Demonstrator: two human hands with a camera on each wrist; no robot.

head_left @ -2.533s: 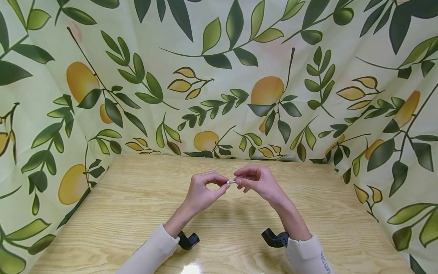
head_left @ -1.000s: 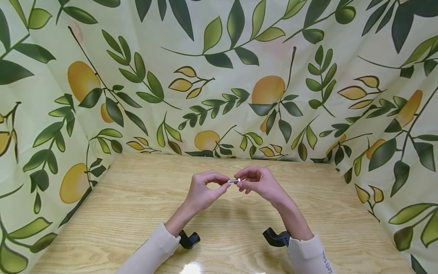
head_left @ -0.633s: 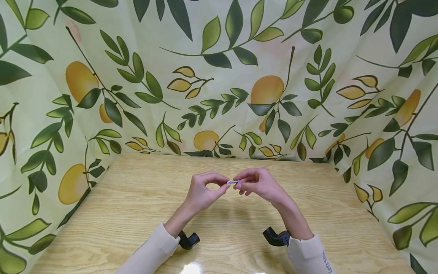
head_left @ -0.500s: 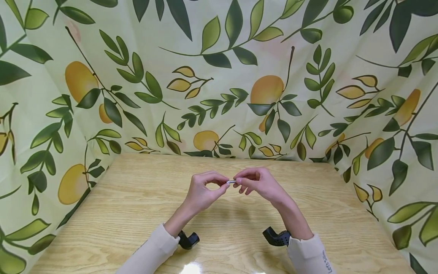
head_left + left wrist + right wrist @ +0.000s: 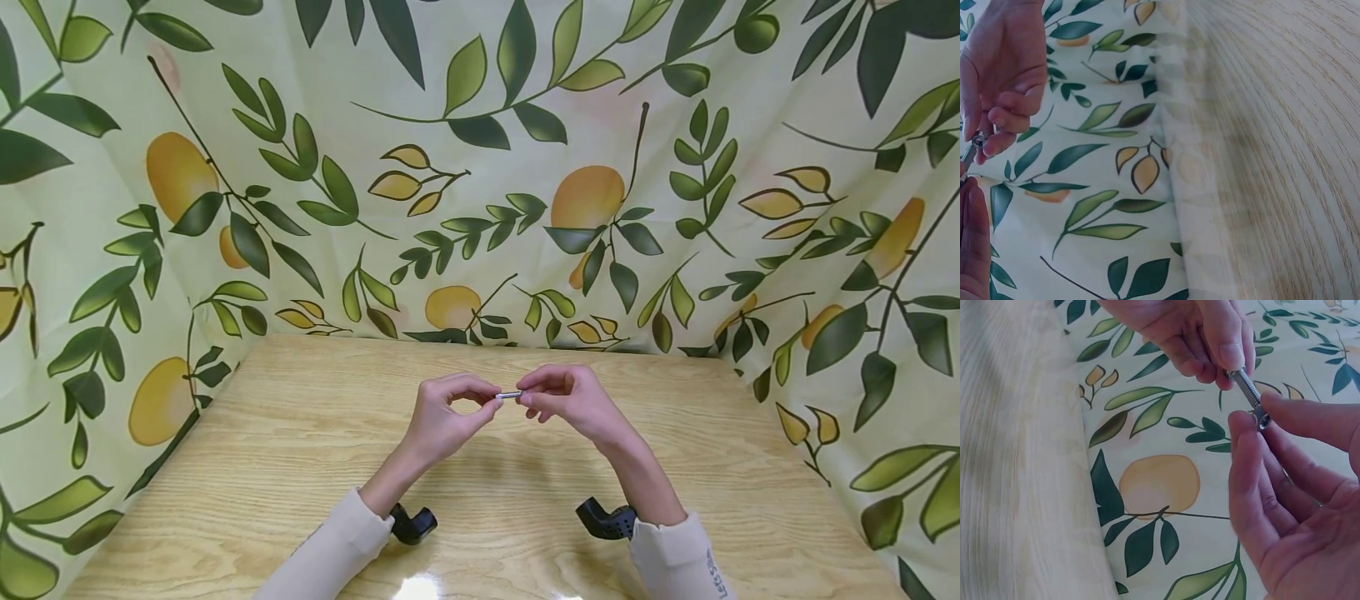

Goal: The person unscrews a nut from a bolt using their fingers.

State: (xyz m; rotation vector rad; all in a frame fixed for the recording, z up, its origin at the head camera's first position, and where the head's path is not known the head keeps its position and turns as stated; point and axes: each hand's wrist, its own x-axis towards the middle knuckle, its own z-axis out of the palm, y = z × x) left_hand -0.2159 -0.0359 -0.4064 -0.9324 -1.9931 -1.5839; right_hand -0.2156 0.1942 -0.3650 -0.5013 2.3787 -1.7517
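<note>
Between my two hands, above the table, a small silver threaded bolt (image 5: 1246, 386) is held nearly level. My left hand (image 5: 442, 421) pinches its left end between thumb and fingertips, which hide that end. A small metal nut (image 5: 1262, 417) sits at the bolt's right end, with a dark hole facing outward. The thumb and index finger of my right hand (image 5: 573, 404) pinch at this nut, partly covering it; the other fingers are loosely bent. In the left wrist view, the nut (image 5: 979, 139) shows just below the right fingertips.
A wooden table (image 5: 337, 483) lies under both hands. Leaf-and-fruit patterned cloth (image 5: 480, 183) hangs behind and along both sides. Black camera mounts (image 5: 412, 527) sit at the wrists, beside the beige sleeves (image 5: 330, 554).
My right fingers shift back and forth at the nut end, covering and uncovering it, and now stand slightly further right than half a second ago. My left hand keeps its pinch almost unmoved.
</note>
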